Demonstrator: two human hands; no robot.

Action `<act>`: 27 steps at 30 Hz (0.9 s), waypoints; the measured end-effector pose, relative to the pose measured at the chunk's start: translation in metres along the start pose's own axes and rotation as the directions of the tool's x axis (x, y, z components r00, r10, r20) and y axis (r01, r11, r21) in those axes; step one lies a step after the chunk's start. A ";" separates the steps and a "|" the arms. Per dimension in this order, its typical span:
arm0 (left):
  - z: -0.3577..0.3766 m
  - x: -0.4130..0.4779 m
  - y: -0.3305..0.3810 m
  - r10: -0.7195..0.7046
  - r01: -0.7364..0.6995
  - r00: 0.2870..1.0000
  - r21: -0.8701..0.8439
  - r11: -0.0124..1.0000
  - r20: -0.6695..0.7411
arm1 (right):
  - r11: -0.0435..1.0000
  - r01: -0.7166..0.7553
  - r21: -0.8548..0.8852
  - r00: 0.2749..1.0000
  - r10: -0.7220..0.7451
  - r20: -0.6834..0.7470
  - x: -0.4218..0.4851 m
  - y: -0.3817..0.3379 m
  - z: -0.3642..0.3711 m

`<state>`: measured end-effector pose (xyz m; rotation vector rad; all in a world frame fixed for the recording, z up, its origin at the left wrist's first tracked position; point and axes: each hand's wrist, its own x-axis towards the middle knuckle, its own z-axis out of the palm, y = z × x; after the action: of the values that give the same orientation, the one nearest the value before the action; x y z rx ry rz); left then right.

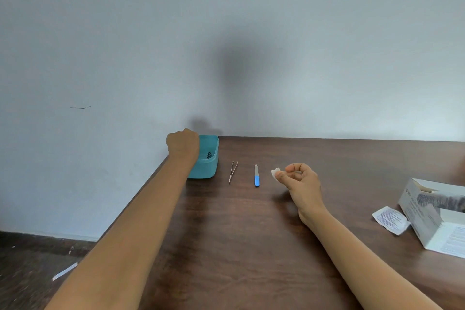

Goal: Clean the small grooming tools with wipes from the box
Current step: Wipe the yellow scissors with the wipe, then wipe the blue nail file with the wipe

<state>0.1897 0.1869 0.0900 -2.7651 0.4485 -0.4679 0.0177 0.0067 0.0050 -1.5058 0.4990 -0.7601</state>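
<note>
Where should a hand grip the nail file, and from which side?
The nail file lies flat, tip pointing away, apart from the tweezers. Probably best: pinch its blue handle, the near end, across the width from above.

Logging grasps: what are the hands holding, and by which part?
Right hand pinches a small white wipe by one edge. Left hand: fingers hidden over the teal container, so it cannot be told.

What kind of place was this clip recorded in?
Probably a sparse room at home or a makeshift workspace, hard to say which: a dark wooden table against a bare pale wall, with a teal tub, tweezers, a nail file and a box of wipes laid out.
</note>
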 end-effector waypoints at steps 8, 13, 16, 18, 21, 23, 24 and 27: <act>0.003 0.002 0.002 -0.004 0.004 1.000 -0.014 1.000 -0.019 | 1.000 -0.004 -0.013 1.000 0.004 0.004 0.000 0.001 -0.001; 0.003 -0.001 0.002 -0.010 0.007 0.999 -0.074 0.997 -0.043 | 1.000 0.001 0.004 1.000 -0.001 0.009 -0.001 -0.001 0.001; 0.001 -0.003 0.001 -0.007 -0.001 0.997 -0.098 0.995 -0.081 | 1.000 -0.009 0.011 1.000 0.009 0.003 -0.001 -0.001 0.000; -0.003 -0.003 0.002 -0.019 -0.001 0.989 -0.132 0.991 -0.146 | 0.999 -0.024 0.031 1.000 0.024 -0.005 0.000 -0.001 0.000; -0.013 -0.008 0.013 -0.046 -0.015 0.970 -0.247 0.969 -0.237 | 0.993 -0.057 0.106 0.997 0.061 -0.037 0.002 -0.002 -0.002; -0.022 -0.017 0.027 -0.071 -0.048 0.953 -0.377 0.925 -0.295 | 0.985 -0.080 0.153 0.995 0.088 -0.052 0.004 -0.003 -0.003; -0.027 -0.023 0.036 -0.076 -0.062 0.950 -0.422 0.905 -0.303 | 0.980 -0.090 0.178 0.993 0.102 -0.059 0.004 -0.003 -0.004; -0.029 -0.046 0.067 -0.024 -0.134 0.956 -0.511 0.849 -0.292 | 0.962 -0.095 0.257 0.991 0.116 -0.065 0.004 -0.004 -0.007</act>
<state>0.1212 0.1351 0.0810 -3.2024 0.8374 -0.8551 0.0151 -0.0004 0.0098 -1.2055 0.5171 -0.7719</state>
